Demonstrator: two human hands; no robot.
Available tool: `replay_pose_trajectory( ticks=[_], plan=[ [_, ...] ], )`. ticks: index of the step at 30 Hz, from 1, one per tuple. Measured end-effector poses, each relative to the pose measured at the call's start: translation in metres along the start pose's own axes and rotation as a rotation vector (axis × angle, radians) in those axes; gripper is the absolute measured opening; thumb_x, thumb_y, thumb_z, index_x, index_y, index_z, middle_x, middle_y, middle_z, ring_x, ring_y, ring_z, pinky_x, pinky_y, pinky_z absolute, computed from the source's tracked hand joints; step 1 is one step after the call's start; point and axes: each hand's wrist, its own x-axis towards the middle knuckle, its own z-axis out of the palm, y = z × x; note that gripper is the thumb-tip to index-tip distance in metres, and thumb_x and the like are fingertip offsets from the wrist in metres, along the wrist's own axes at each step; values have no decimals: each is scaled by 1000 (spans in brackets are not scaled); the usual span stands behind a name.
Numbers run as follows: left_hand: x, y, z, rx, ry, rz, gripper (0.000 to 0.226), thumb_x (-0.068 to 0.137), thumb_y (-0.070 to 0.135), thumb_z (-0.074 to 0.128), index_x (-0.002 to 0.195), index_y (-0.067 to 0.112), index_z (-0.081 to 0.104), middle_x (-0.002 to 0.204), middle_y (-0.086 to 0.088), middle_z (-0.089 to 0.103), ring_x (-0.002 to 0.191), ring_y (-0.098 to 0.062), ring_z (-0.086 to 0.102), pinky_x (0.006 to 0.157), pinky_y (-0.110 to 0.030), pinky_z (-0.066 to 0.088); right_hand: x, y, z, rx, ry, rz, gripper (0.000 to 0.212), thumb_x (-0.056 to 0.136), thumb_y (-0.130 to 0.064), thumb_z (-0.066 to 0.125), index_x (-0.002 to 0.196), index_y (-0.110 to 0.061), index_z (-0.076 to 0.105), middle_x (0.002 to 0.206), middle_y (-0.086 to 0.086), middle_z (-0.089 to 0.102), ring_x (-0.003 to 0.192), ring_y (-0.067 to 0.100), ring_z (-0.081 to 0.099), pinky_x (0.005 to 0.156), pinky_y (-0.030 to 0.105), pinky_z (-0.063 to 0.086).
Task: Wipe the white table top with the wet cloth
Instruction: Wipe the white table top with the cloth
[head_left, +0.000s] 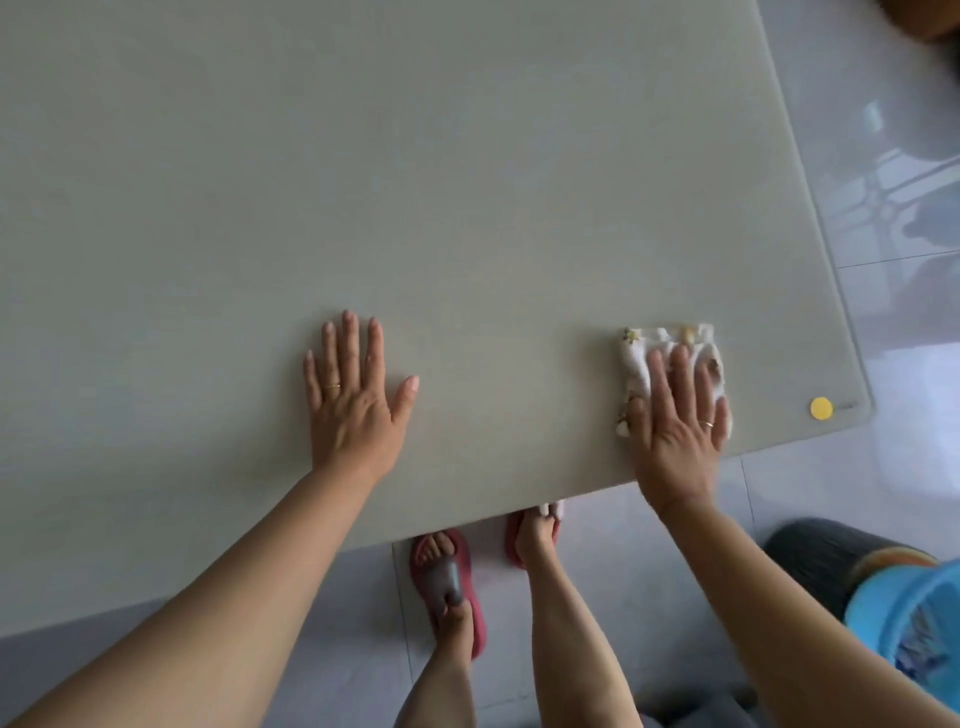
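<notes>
White patterned cloth (644, 358) lies under our right hand (675, 431), near the right front corner of the table top (415, 182).
Our flat, straight fingers cover much of the cloth, and its print is too blurred to read. Our left hand (353, 400) rests spread and bare on the top, well apart. The grey lettering beside the yellow dot (821, 408) is illegible. The frame cuts off the blue bucket (914, 613).
</notes>
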Motion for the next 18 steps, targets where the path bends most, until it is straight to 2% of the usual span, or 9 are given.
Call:
replay_pose_trajectory(
  ticks=[3,4,6,8,10,11,15,17,18],
  plan=[
    [0,0,5,-2,23,-1,72,90,49,31,150,14,14,159,-12,8,146,-32,4,116,-50,0,-14,-34,16,97,43,200,61,89,-49,16,148,-38,4,158,-8,-9,144,16,-16,115,47,-11],
    [0,0,5,-5,25,2,71,92,49,33,150,14,15,159,-12,8,146,-32,4,116,-50,1,-30,-53,27,103,30,147,60,90,-49,17,147,-40,0,156,-10,-12,143,15,-20,114,46,-14],
    [0,-2,6,-6,19,7,69,95,46,38,151,14,12,159,-11,5,147,-31,2,116,-50,0,-69,-86,50,46,-22,-116,60,92,-47,21,147,-41,-2,155,-12,-13,143,16,-20,113,44,-17],
    [0,-3,4,-11,9,7,71,95,46,40,151,16,9,160,-10,1,147,-29,-2,116,-48,-2,-90,-87,57,-34,-67,-390,59,93,-44,28,148,-40,7,158,-9,0,146,20,-6,115,44,-10],
    [0,-3,2,-28,0,17,71,95,46,39,151,17,7,160,-8,-1,147,-28,-4,116,-47,-3,-74,-55,46,-100,-60,-500,57,94,-44,27,148,-38,12,158,-8,6,146,19,2,115,44,0],
    [1,-3,1,-37,-2,25,71,95,46,39,151,17,7,160,-8,-2,147,-28,-5,117,-46,-4,-63,-36,38,-131,-35,-443,56,94,-44,24,149,-37,11,158,-8,4,146,18,1,115,44,2],
    [-4,-13,-3,-48,69,-23,72,94,48,39,151,16,7,160,-11,-1,147,-30,-3,116,-45,-7,-35,-4,17,36,54,153,58,92,-47,17,149,-36,8,160,-5,-1,146,17,-7,116,47,-3],
    [-11,-25,-5,-41,117,-74,73,95,47,41,151,15,8,159,-13,2,146,-32,-1,116,-46,-6,-46,-42,31,80,64,240,61,93,-41,29,149,-33,7,159,-3,-3,146,21,-11,115,50,-8],
    [-16,-32,-5,-35,125,-98,72,95,46,41,151,14,9,159,-14,2,146,-32,-1,116,-48,-5,-60,-68,41,78,46,172,63,93,-36,35,149,-32,6,159,-3,-6,145,22,-13,115,51,-11]
  ],
)
